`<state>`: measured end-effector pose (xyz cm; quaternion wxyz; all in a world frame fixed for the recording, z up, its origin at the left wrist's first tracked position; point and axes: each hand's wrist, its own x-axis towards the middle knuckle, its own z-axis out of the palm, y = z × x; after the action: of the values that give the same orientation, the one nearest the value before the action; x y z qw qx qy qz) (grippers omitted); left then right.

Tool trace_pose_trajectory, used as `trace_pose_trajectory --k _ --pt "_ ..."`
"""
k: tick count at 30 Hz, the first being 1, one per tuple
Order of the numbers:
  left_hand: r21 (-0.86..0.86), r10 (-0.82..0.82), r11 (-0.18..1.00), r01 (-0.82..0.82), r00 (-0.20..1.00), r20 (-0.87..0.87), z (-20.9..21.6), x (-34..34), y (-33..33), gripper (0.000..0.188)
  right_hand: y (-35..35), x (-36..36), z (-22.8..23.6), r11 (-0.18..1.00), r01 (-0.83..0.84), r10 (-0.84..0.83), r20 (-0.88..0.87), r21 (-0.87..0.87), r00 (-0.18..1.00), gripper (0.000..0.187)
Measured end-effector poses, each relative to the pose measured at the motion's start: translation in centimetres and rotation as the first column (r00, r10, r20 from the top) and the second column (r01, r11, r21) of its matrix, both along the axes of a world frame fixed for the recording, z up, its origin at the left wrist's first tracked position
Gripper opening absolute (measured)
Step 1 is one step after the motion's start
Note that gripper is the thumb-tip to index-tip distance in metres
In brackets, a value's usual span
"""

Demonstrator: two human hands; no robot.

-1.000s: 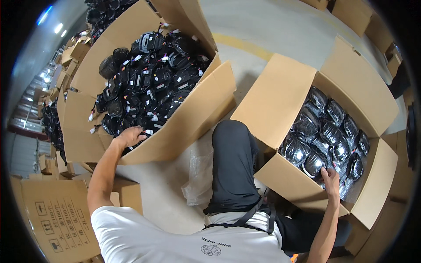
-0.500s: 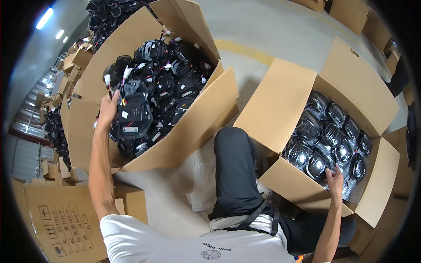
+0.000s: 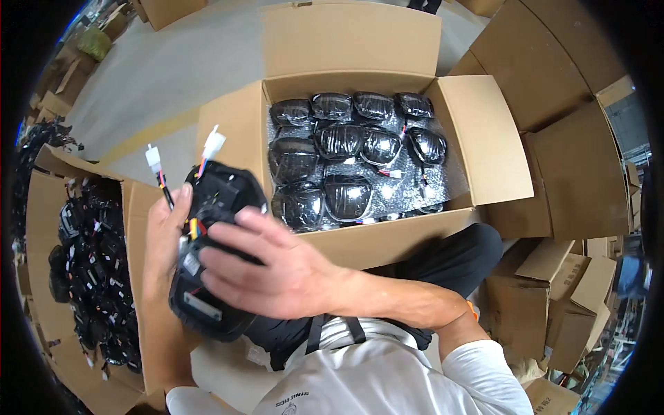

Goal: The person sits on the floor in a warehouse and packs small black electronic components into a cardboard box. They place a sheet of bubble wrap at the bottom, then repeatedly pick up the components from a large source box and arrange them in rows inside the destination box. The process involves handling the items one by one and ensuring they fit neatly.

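Note:
My left hand (image 3: 166, 232) is closed on the wire leads of two black instrument clusters, with the thumb pressed on the cables. The upper cluster (image 3: 232, 190) and the lower cluster (image 3: 207, 311) hang together in front of my chest, their backs facing up. Two leads end in white connectors (image 3: 213, 144) that stick up past the thumb. Over the clusters lies my right hand (image 3: 273, 266), slightly blurred, fingers spread; it hides part of both, and whether it touches them is unclear. Ahead, an open carton (image 3: 373, 238) holds shiny black clusters (image 3: 340, 142) in rows on bubble wrap (image 3: 443, 176).
At the left stands a second open carton (image 3: 131, 242), heaped with loose black clusters (image 3: 97, 270). Tall cartons (image 3: 581, 166) and opened smaller boxes (image 3: 519, 297) crowd the right. My bent knee (image 3: 477, 249) is close to the front carton.
My view has turned right. The left hand has lifted two clusters out of the left carton and brought them to my chest. My right hand has left the other carton and come over them.

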<state>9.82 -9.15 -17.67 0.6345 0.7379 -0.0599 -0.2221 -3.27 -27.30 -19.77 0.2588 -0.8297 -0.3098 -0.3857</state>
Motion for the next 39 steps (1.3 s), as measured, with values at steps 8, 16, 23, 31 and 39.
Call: trace_pose_trajectory --k 8,16,23,31,39 --pt "-0.203 0.086 0.972 -0.119 0.982 -0.167 -8.5 0.2 -4.1 0.038 -17.1 -2.1 2.8 0.68 0.693 -0.733 -0.216 -0.239 0.645 0.065" --pt "-0.251 0.07 0.96 -0.124 0.974 -0.214 -8.8 -0.9 -6.5 0.04 -26.9 -5.4 -15.4 0.255 0.909 0.466 -0.866 0.33 0.183 0.068" --pt "-0.353 -0.03 0.931 -0.097 0.941 -0.338 -9.0 -1.7 -8.9 0.041 -29.5 -4.1 -14.1 0.754 0.433 -0.295 -0.844 -0.493 -0.448 0.104" --pt "-0.306 -0.286 0.941 0.146 0.828 -0.482 -8.0 -2.7 -18.4 0.028 -20.8 -3.0 2.6 0.971 0.162 -0.226 -0.452 -0.177 0.863 0.081" --pt "-0.78 -0.418 0.622 0.062 0.869 -0.265 -8.4 -5.4 -26.1 0.02 -29.7 -5.1 -1.3 0.368 0.652 0.383 -0.747 0.663 0.544 0.039"
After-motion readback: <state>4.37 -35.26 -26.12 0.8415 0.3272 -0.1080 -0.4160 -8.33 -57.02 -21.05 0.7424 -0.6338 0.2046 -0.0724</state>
